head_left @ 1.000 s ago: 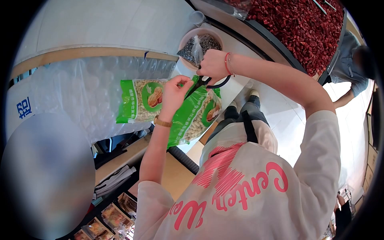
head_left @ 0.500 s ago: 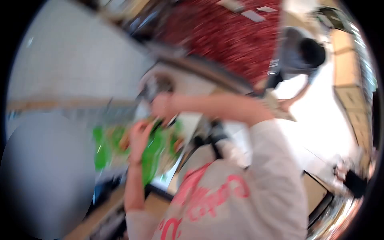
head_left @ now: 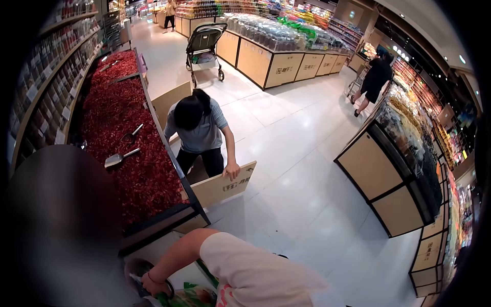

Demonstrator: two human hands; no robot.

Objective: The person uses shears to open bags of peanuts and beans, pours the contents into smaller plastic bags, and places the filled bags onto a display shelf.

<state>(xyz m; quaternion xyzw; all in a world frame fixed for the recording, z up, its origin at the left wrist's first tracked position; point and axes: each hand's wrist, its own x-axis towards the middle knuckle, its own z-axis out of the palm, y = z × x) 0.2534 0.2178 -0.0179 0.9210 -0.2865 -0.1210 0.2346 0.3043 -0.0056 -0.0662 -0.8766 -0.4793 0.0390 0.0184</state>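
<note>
At the bottom edge, my right hand [head_left: 155, 285], with a thin band at the wrist, reaches down over a green printed plastic bag [head_left: 197, 294]. Its fingers curl in beside a black curved piece [head_left: 170, 290]; I cannot tell what they hold. A round, dark-rimmed see-through object [head_left: 137, 268] lies just left of this hand. My left hand is out of view.
A long bin of dried red goods [head_left: 130, 179] holds a metal scoop [head_left: 121, 157]. A crouching person [head_left: 197, 128] grips a wooden panel [head_left: 225, 185]. Beyond stand a stroller [head_left: 204, 48] and a display counter [head_left: 291, 64]. Another person [head_left: 376, 77] walks at right.
My view has swung up and away from my hands, toward the shop floor. My left hand has left the frame; my right hand now shows only at the bottom edge.
</note>
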